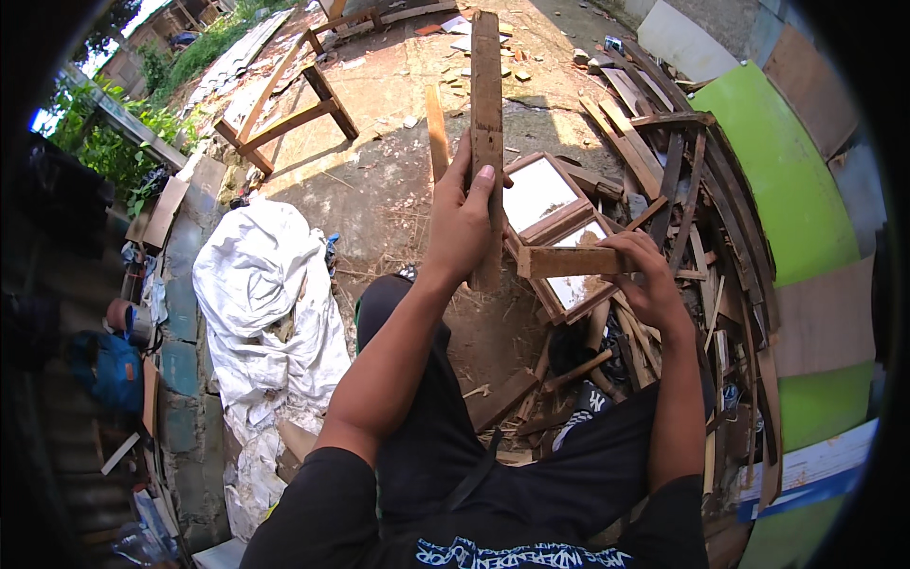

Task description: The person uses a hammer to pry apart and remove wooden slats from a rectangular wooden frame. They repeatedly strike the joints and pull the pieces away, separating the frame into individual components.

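Note:
My left hand [462, 213] is closed around a long wooden batten [486, 90], held upright in front of me with its thumb on the near face. In my right hand [652, 275] is a shorter wood block [569, 262], gripped at its right end and lying level, its cut end toward the left. The two pieces are apart. Behind the block, a brown wooden frame with white panels [540, 197] leans on the scrap pile. Another light wood strip [436, 128] shows just beyond my left hand; what bears it is hidden.
A heap of scrap boards [678, 171] fills the right side, beside green and brown sheets [777, 171]. White cloth [261, 275] lies at my left, next to a low block wall [180, 370]. Farther off stands a wooden frame with legs [294, 123]. Loose wood lies around my feet.

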A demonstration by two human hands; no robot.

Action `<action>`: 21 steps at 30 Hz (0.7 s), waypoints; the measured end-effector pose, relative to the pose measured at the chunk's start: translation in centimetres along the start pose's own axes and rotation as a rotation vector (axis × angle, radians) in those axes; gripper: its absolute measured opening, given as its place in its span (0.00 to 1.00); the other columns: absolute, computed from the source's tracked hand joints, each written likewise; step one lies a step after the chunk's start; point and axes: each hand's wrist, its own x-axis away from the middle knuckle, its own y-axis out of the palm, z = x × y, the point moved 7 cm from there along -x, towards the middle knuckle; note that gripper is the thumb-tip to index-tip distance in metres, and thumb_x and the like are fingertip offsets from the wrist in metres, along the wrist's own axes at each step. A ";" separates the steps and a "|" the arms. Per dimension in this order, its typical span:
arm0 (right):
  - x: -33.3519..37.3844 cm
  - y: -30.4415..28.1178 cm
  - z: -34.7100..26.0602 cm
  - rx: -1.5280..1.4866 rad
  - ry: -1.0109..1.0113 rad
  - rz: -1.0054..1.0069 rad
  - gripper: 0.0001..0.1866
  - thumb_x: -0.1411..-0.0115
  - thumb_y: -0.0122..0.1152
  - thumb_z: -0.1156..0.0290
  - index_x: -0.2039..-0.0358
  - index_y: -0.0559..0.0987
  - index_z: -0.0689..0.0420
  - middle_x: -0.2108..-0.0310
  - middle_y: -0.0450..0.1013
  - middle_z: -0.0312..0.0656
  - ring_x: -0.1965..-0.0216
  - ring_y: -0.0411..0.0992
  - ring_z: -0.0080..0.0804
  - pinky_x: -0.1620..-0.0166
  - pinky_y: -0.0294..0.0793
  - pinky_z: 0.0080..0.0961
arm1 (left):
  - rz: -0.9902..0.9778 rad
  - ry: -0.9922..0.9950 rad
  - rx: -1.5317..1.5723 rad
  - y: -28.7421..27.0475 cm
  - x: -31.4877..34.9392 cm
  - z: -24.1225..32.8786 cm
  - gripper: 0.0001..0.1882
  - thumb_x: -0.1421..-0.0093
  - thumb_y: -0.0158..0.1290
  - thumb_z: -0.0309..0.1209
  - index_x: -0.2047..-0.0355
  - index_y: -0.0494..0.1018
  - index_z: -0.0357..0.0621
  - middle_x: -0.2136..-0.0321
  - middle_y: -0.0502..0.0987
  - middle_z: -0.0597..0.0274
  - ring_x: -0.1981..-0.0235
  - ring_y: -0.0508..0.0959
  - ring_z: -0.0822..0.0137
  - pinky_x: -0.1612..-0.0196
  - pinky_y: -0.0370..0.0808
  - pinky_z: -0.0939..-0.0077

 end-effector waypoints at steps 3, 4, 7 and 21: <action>-0.1 0.4 0.5 -0.046 0.014 -0.032 0.28 0.51 0.69 0.85 0.47 0.81 0.53 0.47 0.77 0.44 0.41 0.72 0.47 0.31 0.62 0.46 | 0.028 0.021 0.036 -0.3 0.0 0.5 0.28 0.25 0.42 0.31 0.26 0.56 0.45 0.64 0.77 0.59 0.80 0.74 0.74 0.78 0.75 0.78; -0.1 0.5 0.6 -0.057 0.019 -0.037 0.28 0.51 0.69 0.85 0.47 0.81 0.53 0.47 0.77 0.44 0.41 0.72 0.47 0.31 0.62 0.45 | 0.031 0.009 0.060 -0.3 0.1 0.7 0.28 0.26 0.42 0.31 0.26 0.56 0.44 0.64 0.76 0.59 0.80 0.74 0.74 0.78 0.75 0.78; -0.2 0.8 0.8 -0.081 0.027 -0.044 0.28 0.51 0.69 0.84 0.47 0.81 0.52 0.47 0.77 0.43 0.40 0.72 0.46 0.28 0.58 0.46 | 0.003 0.011 0.070 -0.2 0.0 0.8 0.28 0.26 0.42 0.31 0.26 0.56 0.42 0.64 0.76 0.59 0.80 0.74 0.74 0.77 0.75 0.78; 0.2 0.2 0.9 0.080 0.048 -0.035 0.31 0.51 0.70 0.84 0.45 0.81 0.50 0.46 0.75 0.43 0.40 0.68 0.48 0.31 0.61 0.44 | 0.030 0.065 -0.097 0.7 -0.2 0.1 0.29 0.26 0.42 0.30 0.27 0.56 0.39 0.66 0.77 0.58 0.79 0.74 0.75 0.77 0.75 0.78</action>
